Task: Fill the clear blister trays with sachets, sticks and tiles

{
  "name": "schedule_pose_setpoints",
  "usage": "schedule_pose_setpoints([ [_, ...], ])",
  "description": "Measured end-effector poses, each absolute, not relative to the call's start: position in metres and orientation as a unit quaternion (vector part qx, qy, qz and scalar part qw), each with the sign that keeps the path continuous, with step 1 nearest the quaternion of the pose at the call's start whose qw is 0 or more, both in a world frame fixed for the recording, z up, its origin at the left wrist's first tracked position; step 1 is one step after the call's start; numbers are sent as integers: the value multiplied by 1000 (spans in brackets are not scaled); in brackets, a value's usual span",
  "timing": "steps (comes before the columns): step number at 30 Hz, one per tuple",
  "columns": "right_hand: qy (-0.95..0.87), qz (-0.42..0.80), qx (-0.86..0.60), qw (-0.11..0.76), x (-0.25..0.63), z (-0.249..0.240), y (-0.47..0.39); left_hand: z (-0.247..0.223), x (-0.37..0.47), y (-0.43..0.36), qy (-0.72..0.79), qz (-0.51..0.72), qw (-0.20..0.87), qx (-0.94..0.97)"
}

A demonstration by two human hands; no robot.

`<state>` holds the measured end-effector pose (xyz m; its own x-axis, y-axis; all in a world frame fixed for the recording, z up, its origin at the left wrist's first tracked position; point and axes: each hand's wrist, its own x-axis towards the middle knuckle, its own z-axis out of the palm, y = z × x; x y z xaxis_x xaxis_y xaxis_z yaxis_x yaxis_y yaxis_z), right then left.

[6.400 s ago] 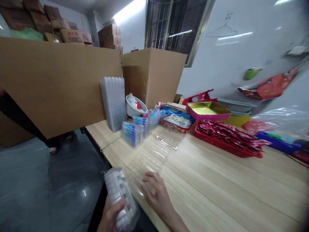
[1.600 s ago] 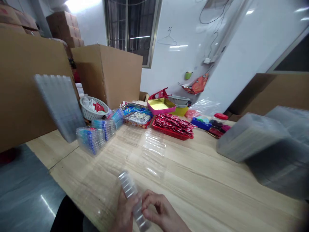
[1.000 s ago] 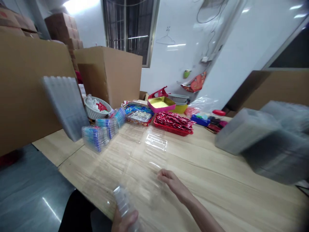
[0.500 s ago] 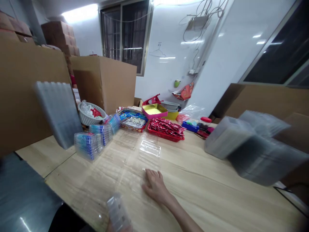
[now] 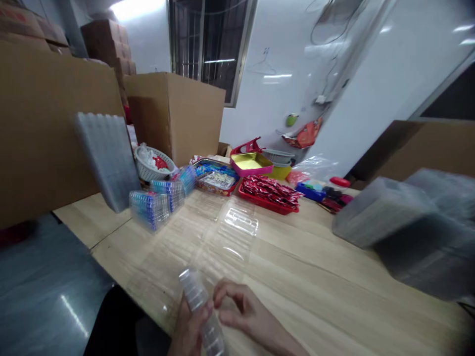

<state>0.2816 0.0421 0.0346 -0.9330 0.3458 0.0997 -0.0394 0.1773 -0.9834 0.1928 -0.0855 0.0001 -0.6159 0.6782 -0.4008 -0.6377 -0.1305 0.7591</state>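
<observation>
My left hand (image 5: 188, 326) is wrapped round a narrow stack of clear ribbed plastic trays (image 5: 196, 294) above the table's near edge. Just right of the stack is my right hand (image 5: 243, 309), its fingers curved with a gap between thumb and forefinger; nothing shows in that gap. Its fingertips are close to the stack, and whether they touch it I cannot tell. Beyond the hands, clear open plastic trays (image 5: 237, 230) lie flat on the wooden table (image 5: 297, 267).
Filled clear packs (image 5: 150, 210) stand at the left near a tall plastic stack (image 5: 111, 160). Behind are a white basket (image 5: 148, 170), a tin of blue packets (image 5: 215, 170), a red tray of red packets (image 5: 270, 193) and a pink tin (image 5: 252, 163). Large clear stacks (image 5: 386, 212) stand right.
My right hand has left the tabletop and come back beside the stack. My left hand has raised the stack further into view. The camera view has shifted.
</observation>
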Motion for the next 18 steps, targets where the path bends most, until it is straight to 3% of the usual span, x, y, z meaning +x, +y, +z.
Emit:
schedule_pose_setpoints([
  [4, -660, 729, -120, 132, 297, 41, 1, 8, 198, -95, 502, 745, 438, 42],
  [18, -664, 725, -112, 145, 316, 23, -64, 26, 213, -161, 482, 727, 488, 37],
])
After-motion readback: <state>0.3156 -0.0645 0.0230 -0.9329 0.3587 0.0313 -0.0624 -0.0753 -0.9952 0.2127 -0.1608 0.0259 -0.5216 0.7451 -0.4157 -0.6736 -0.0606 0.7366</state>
